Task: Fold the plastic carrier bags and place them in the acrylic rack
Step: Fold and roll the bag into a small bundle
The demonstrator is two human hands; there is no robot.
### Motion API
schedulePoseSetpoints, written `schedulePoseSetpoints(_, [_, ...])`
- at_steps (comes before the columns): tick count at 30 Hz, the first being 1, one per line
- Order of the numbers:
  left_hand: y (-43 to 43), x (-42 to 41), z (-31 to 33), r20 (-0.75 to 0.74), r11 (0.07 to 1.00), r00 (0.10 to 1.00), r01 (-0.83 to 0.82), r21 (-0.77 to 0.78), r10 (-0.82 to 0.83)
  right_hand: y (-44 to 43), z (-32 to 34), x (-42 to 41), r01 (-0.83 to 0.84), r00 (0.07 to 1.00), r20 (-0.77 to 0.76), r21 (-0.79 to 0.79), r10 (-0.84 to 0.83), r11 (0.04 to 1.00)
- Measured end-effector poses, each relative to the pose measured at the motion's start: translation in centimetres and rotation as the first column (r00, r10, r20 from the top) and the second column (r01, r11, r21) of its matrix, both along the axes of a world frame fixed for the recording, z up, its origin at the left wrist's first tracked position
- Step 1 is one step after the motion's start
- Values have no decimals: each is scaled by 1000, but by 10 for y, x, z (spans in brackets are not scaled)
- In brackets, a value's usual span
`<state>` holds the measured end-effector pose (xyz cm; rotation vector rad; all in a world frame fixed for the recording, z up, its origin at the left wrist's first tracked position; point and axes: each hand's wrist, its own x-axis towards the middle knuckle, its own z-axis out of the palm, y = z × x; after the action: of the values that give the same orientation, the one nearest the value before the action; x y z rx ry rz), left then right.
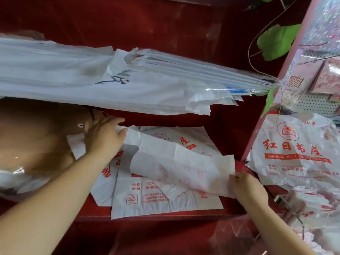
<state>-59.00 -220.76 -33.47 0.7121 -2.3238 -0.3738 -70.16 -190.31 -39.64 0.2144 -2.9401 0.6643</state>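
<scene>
Closest to the camera, both bare forearms reach in from the bottom edge over a dark red counter (pixel 230 126). The right hand (pixel 246 186) pinches the right-hand edge of a white plastic carrier bag (pixel 184 162), fingertips clamped on the plastic. The left hand (pixel 104 137) grasps the bag's other end, fingers curled over it. So the bag is stretched between the two hands, doubled over on itself lengthwise, faint red print showing through. It sits just above a few flat carrier bags (pixel 165 197) with red lettering and a recycling mark, which lie overlapping on the counter. Low on the right is a clear acrylic rack (pixel 284 200) with more printed bags bunched beside it, but it's pretty blurry there, so I can't tell how they're stacked. A bit further back on the right, a hanging carrier bag (pixel 294 150) faces the camera with a round red logo and big red characters. Above the hands, a fat bundle of white and clear bags (pixel 82 80) runs across the view, with black handwriting on it, gathered to a point at the right. Behind that: a pegboard display (pixel 316 102) and a green leaf (pixel 277 41) on a thin vine.
</scene>
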Motion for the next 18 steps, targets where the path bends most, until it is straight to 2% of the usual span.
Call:
schedulePoseSetpoints(1, [10,-2,-4,-15,995,1000,8,-95,-9,-2,1,-2,19,1000,6,38,-19,999])
schedulePoseSetpoints(3, [35,-5,-16,-43,959,981,174,-221,-188,-5,0,-6,33,999,15,114,-35,993])
schedulePoseSetpoints(4, [47,-5,-24,-6,922,958,274,-274,-287,-6,-1,-8,25,999,20,164,-29,986])
schedulePoseSetpoints(5, [60,-5,-31,94,882,925,379,-278,-368,-8,-1,-9,25,999,18,196,-29,980])
schedulePoseSetpoints(7, [85,-9,-42,337,859,839,493,-141,-427,-8,-1,-13,50,999,12,190,-53,980])
schedulePoseSetpoints(11, [94,-15,-71,553,898,740,439,32,-382,-8,2,-19,58,997,33,196,-66,979])
schedulePoseSetpoints(13, [91,-15,-74,563,908,732,409,86,-383,-11,5,-21,65,995,56,214,-78,975])
schedulePoseSetpoints(18, [90,-16,-74,590,909,711,405,102,-383,-16,8,-25,70,986,124,289,-110,955])
